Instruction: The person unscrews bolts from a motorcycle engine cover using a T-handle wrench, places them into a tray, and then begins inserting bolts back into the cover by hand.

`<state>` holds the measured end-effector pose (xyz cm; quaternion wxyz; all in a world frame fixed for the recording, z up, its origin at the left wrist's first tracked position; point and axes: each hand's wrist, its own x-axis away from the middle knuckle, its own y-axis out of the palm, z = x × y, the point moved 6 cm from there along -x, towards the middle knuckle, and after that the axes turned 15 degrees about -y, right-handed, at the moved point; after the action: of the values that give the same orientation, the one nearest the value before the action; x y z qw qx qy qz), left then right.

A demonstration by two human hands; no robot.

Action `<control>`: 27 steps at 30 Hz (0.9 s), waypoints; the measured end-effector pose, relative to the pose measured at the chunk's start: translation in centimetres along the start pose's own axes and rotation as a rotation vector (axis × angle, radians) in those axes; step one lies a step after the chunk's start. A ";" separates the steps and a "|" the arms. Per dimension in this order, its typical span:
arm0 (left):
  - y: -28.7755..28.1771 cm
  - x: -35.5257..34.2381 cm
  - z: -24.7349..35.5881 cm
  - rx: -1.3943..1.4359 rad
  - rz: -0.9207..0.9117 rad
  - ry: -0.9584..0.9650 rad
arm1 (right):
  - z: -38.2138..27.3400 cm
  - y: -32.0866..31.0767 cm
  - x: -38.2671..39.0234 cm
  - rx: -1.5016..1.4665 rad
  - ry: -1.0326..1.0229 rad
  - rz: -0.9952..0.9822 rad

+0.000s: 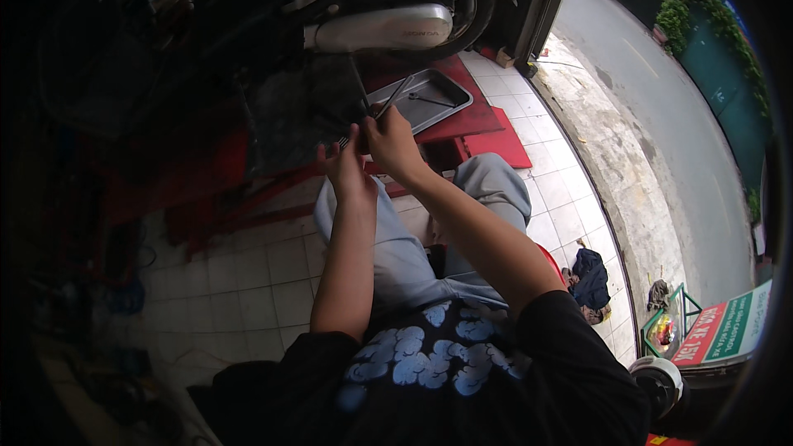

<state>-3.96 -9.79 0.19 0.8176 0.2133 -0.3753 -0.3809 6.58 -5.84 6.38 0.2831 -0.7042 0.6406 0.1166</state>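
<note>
1. Hands, two, both bare: they meet in front of the pale blue trousers point(396, 260), beside the near edge of the platform
2. Right hand point(391, 140): fingers curled narrowly around one thin metal tool point(399, 92)
3. Left hand point(343, 167): just beside the right, fingers bent, fingertips at a small metallic piece point(343, 142); whether they grip it, and whether it is part of the same tool, cannot be told
4. Tool position: in the right hand, its far length showing over the tray's left side; long axis slanting, visible end pointing away from the person and to the right
5. Containers, one found: a shallow grey metal tray point(450, 87) with rounded corners; contents, one wrench point(433, 100) lying inside, the remainder partly hidden by the hand
6. Platform, one, red point(483, 121): bears the tray and, to its left, one dark sheet point(293, 111)
7. Motorcycle, one point(380, 29): beyond the tray, silver cover facing the person
</note>
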 end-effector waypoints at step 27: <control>2.3 -0.1 4.2 -1.214 -0.363 0.705 | -6.8 -1.9 2.2 0.936 -0.740 -0.145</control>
<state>-6.22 -8.56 4.29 0.7882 -0.1090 0.2293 -0.5606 7.42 -11.37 11.29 0.7744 -0.4593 0.4333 0.0401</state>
